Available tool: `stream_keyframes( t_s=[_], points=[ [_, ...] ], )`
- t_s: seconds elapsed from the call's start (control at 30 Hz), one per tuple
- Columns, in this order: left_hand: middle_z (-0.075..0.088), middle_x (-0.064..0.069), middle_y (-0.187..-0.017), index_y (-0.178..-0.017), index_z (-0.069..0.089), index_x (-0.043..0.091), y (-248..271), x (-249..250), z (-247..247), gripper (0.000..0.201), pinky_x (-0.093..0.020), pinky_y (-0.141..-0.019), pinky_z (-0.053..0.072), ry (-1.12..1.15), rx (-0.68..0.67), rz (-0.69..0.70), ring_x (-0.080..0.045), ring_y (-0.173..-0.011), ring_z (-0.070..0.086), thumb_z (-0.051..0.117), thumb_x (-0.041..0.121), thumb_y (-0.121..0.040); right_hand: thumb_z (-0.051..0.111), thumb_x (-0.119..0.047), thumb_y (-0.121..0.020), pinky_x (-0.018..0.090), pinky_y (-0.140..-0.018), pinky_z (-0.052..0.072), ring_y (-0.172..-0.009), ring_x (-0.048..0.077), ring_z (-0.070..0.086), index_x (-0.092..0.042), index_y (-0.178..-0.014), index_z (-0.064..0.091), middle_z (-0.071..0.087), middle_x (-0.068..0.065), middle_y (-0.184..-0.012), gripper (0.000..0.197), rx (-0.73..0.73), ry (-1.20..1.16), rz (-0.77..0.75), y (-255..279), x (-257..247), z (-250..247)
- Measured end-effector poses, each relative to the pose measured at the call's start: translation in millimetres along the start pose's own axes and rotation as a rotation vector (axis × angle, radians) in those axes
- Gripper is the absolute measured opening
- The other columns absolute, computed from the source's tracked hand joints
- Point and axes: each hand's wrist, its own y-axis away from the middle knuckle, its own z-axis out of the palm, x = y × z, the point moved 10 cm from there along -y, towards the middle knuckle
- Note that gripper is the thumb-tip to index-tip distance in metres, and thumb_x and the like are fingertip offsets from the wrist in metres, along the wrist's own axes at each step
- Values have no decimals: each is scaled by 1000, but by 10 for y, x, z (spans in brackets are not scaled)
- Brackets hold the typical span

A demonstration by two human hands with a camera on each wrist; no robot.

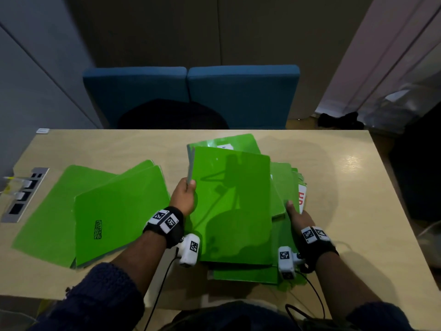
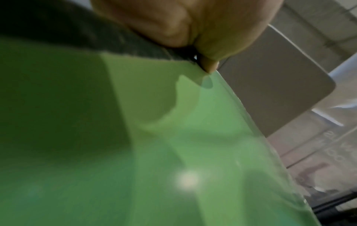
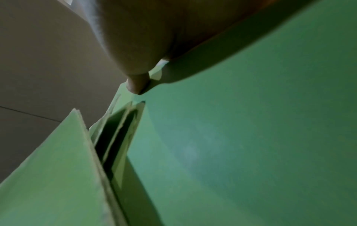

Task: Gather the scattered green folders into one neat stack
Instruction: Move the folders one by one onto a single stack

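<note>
Desk (image 1: 334, 163) surface, centre-right: left hand (image 1: 182, 199) pinches top folder (image 1: 231, 201) by its left edge over the pile (image 1: 243, 273), right hand (image 1: 298, 218) flat on pile's right side — thin, glossy, likely slippery, so grip edges.

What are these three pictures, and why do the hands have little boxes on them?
No machine here: a person wears three cameras. The top picture looks down from their head; the other two look along each wrist, from those little boxes. On the table lie green folders: a messy pile and two loose folders beside it. The left hand pinches the top folder by its edge. The right hand rests against the pile's side; its fingers are hidden.
</note>
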Motion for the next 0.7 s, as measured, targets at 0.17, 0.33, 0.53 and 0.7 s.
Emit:
stream_keyframes(
  t_s=[0.17,0.33,0.53,0.7],
  points=[
    [49,-10,-78,-100,44,10,22,-217,45,25,-34,-63,35,-115,-49,-79,-27,-74,50,34,32,-103,59,-58,-89,27,-54,39,-64,23,55,-5,-110,62,63,9,-82,57,-32,-63,-12,35,-11,54],
    [48,-4,-75,-102,45,11,121,-229,120,23,-32,-63,35,-115,-106,-87,-25,-74,49,34,30,-103,67,-55,-85,26,-53,42,-64,23,57,-4,-107,62,66,11,-85,56,-44,-113,-38,74,-51,63],
    [52,0,-77,-99,49,20,271,-157,264,15,-34,-68,38,-100,-216,-15,-23,-74,49,38,30,-102,80,-47,-76,27,-53,46,-68,25,62,-7,-105,64,71,12,-89,52,-38,-159,-97,114,-101,74],
    [40,3,-66,-74,47,22,339,-152,117,27,-31,-60,28,215,-151,-8,-16,-64,37,46,20,-101,87,-43,-67,32,-57,55,-73,27,69,-12,-100,66,74,7,-84,50,-110,-141,-124,138,-98,107]
  ],
)
